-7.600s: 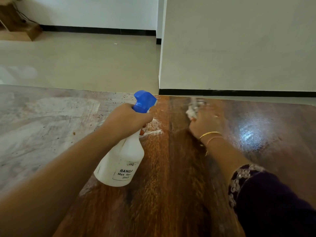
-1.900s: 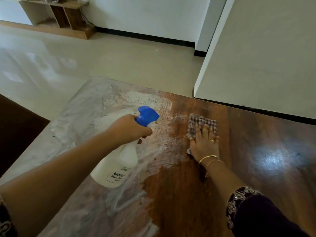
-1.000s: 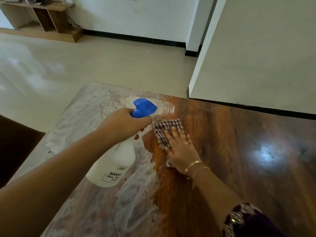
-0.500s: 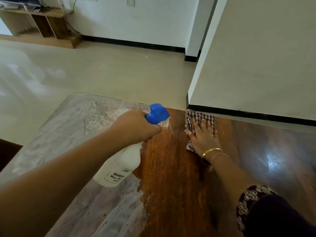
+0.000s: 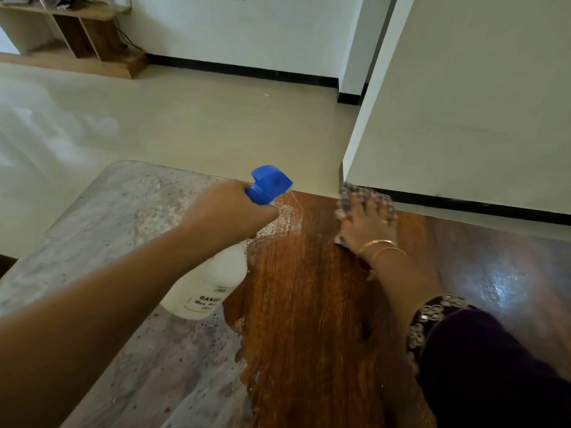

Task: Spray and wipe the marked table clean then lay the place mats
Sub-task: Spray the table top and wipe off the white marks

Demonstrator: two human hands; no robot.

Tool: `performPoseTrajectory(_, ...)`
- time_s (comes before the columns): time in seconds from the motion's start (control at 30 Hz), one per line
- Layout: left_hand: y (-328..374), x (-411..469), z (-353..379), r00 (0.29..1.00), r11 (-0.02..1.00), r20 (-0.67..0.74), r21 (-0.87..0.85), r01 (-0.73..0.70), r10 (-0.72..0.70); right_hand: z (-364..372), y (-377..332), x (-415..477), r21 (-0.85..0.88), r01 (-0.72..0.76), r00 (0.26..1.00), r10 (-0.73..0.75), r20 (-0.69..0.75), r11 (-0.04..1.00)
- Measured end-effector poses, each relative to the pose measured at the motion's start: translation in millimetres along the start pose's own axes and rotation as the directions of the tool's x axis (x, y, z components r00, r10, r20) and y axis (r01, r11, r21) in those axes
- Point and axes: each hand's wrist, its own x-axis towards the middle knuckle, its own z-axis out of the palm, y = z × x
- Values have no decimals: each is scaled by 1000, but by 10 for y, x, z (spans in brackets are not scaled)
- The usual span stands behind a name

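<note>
Closest, at the bottom right, is a dark sleeve (image 5: 494,366) with a sewn flower edge. At the bottom left the bare left arm (image 5: 92,319) reaches out over the table (image 5: 309,350). The table is shiny brown wood on the right side. Its left side is covered with a grey-white messy film (image 5: 139,236) with little dark specks. The line between the clean part and the messy part runs up the middle.

A bit farther out, the left hand (image 5: 225,211) grips the neck of a white spray bottle (image 5: 210,282). Its fingers are curled tight round it, just under the blue spray top (image 5: 270,183). The bottle is held up above the table and tilted, with its nose pointing at the far edge. A thin streak of spray shows just in front of the nose, over a white patch on the wood.

To the right of the bottle, the right hand (image 5: 367,227) lies flat on a checked cloth (image 5: 352,193). Its fingers are straight and spread, and they press the cloth onto the wood near the table's far edge. Two gold bangles (image 5: 381,247) sit on the wrist. The hand looks a bit blurry.

Past the table is a pale floor (image 5: 185,118). On the right, a pale wall (image 5: 463,103) with a black strip along the bottom stands close behind the table. Far off at the top left is a wooden shelf (image 5: 86,35).
</note>
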Motion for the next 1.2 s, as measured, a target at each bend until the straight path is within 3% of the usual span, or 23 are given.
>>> performPoseTrajectory(0.17, -67, -33, -245, 999, 997, -13, 67, 45, -44, 209, -875, -254, -65, 368, 929, -364, 73, 927)
performPoseTrajectory(0.27, -171, -73, -459, 994, 989, -81, 115, 88, -79, 221, -1121, -612, -98, 631, 772, -611, 173, 769)
performPoseTrajectory(0.33, -288, -89, -580, 987, 985, -117, 115, 127, -114, 201, -1047, -849, -68, 717, 692, -696, 192, 694)
performPoseTrajectory(0.4, -374, -140, -665, 981, 986, -131, 73, 151, -140, 141, -809, -917, -32, 717, 693, -708, 138, 696)
performPoseTrajectory(0.47, -443, -194, -693, 978, 985, -122, 26, 172, -167, 112, -514, -788, -36, 621, 783, -618, 72, 783)
performPoseTrajectory(0.57, -539, -263, -683, 975, 979, -93, 3, 202, -201, 100, -303, -455, -50, 308, 951, -308, 12, 950)
performPoseTrajectory(0.67, -604, -301, -641, 972, 973, -39, -35, 229, -230, 108, -644, -224, 35, 59, 997, -61, 41, 998)
performPoseTrajectory(0.7, -611, -314, -622, 972, 972, -29, -41, 232, -234, 137, -828, -171, 26, 56, 997, -57, 43, 998)
performPoseTrajectory(0.77, -632, -348, -595, 971, 970, -8, -60, 237, -238, 203, -1262, -177, -15, 188, 981, -187, 53, 982)
performPoseTrajectory(0.9, -682, -384, -620, 969, 962, -9, -120, 245, -248, 323, -1949, -670, -10, 566, 822, -564, 80, 824)
performPoseTrajectory(0.97, -722, -395, -681, 968, 965, -33, -101, 243, -247, 327, -1918, -918, 7, 666, 741, -662, 113, 746)
performPoseTrajectory(1.03, -768, -393, -733, 968, 963, -31, -105, 246, -251, 317, -1657, -1000, -2, 702, 706, -696, 133, 712)
performPoseTrajectory(1.1, -838, -384, -781, 965, 958, -27, -126, 257, -262, 265, -1371, -867, -98, 689, 724, -676, 136, 718)
performPoseTrajectory(1.2, -946, -396, -832, 964, 958, -28, -120, 260, -265, 185, -1161, -434, -115, 461, 887, -455, 78, 880)
